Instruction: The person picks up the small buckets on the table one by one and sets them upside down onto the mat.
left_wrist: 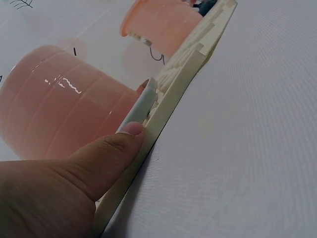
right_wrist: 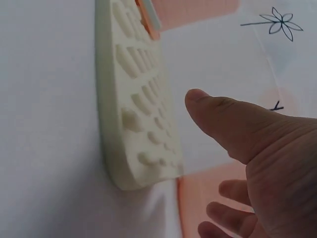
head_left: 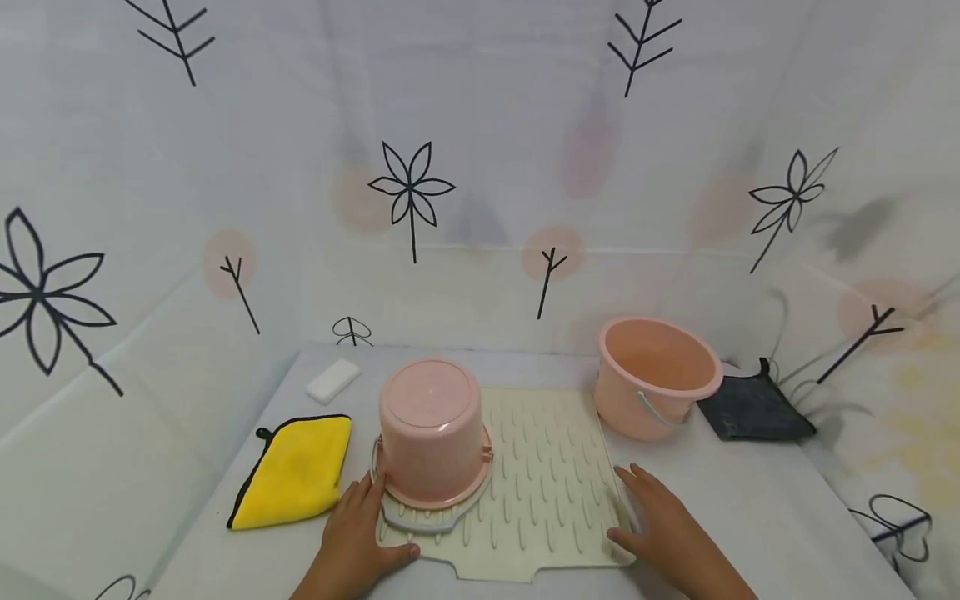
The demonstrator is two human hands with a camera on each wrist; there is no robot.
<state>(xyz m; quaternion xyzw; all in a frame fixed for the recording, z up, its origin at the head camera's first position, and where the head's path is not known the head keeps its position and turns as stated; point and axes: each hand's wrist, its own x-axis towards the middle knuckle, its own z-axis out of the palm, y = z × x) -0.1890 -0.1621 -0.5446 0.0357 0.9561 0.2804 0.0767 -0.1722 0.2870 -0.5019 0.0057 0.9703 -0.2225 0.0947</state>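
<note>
A cream ridged board (head_left: 547, 467) lies flat on the white table. On its left part a pink bucket (head_left: 431, 425) stands upside down, its grey handle (head_left: 431, 523) resting around the rim on the board. My left hand (head_left: 356, 533) is at the board's left front corner, thumb (left_wrist: 116, 148) on the board's edge and fingertips by the bucket's rim. Fingers spread, my right hand (head_left: 667, 533) is beside the board's right front corner; in the right wrist view the thumb (right_wrist: 218, 114) stands apart from the board (right_wrist: 143, 124), holding nothing.
An upright peach bucket (head_left: 656, 379) is behind the board on the right, with a dark folded cloth (head_left: 753, 406) beside it. To the left are a yellow cloth (head_left: 296, 471) with black edging and a white block (head_left: 333, 381). Patterned white fabric (head_left: 472, 208) rises behind the table.
</note>
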